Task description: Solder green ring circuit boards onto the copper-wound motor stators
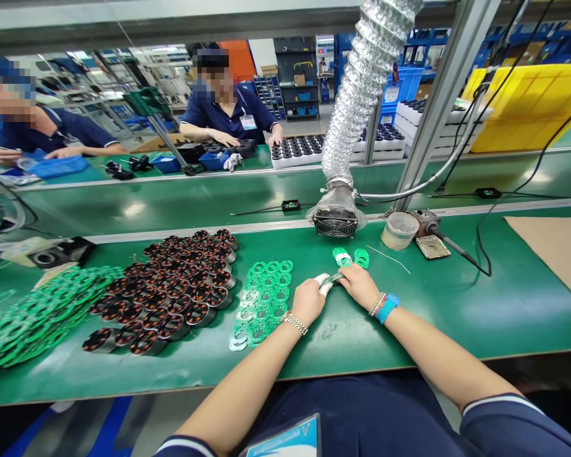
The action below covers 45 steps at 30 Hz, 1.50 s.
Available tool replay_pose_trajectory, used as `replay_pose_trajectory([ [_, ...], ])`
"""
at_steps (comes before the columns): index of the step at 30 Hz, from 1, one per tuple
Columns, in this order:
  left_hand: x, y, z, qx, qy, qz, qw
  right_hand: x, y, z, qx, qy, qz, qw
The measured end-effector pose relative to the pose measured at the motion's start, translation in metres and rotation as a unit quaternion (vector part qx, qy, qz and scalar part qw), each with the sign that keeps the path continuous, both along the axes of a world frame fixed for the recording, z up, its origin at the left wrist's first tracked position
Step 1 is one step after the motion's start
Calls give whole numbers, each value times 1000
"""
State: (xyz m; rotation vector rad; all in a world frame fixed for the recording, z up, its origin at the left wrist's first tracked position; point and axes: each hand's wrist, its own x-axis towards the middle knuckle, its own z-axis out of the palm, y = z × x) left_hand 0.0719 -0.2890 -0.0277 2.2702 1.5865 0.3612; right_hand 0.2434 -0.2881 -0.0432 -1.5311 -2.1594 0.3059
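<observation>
My left hand (309, 301) is closed, with white coverings on its fingertips, and grips one end of a thin green circuit board strip (334, 278). On the other end of that strip my right hand (360, 285) is closed as well; the fingers hide much of it. Just beyond my hands lie small round green circuit boards (361, 257). Left of my left hand, rows of ring-shaped green circuit boards (266, 296) rest on the green bench (438, 317). Farther left stand many metal motor cores with copper windings (171, 298).
Stacked green board panels (42, 317) lie at far left. A fan-ended foil duct (335, 222) hangs ahead. A round tub (400, 230), soldering iron (457, 252), bent wire (390, 259) and cardboard (556, 247) are to the right. Two people (233, 114) work across the bench.
</observation>
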Motion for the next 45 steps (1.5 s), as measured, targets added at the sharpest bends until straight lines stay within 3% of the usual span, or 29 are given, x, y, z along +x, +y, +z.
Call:
replay_pose_trajectory([
  [6, 17, -2, 4, -1, -1, 6, 1000, 1, -14, 2, -8, -13, -60, 998],
  [11, 14, 13, 7, -9, -24, 25, 999, -7, -17, 11, -21, -7, -90, 996],
  [13, 9, 19, 8, -15, -47, -3, 999, 8, -15, 17, -26, -2, -102, 994],
  [18, 8, 20, 6, -20, -93, -82, 992, 78, -5, 30, -60, 2, -99, 993],
  [21, 19, 16, 3, -20, -112, -101, 988, 92, -4, 34, -49, 0, -103, 994],
  [25, 27, 14, 0, -25, -133, -99, 986, 57, -9, 37, -23, 15, -37, 999],
  [27, 23, 13, -1, -28, -138, -95, 985, 31, -10, 36, -34, 27, 21, 999],
  [30, 10, 10, 2, -34, -134, -88, 986, 6, -8, 31, -53, 40, 49, 997],
  [36, -8, 4, 5, -33, -93, -54, 994, 2, -5, 21, -63, 41, 31, 997],
  [42, 11, 7, 4, 8, -81, 13, 997, -11, -14, 23, -67, 14, -52, 996],
  [45, 22, 20, 9, 17, -93, 0, 996, -3, -9, 30, -68, 1, -91, 994],
])
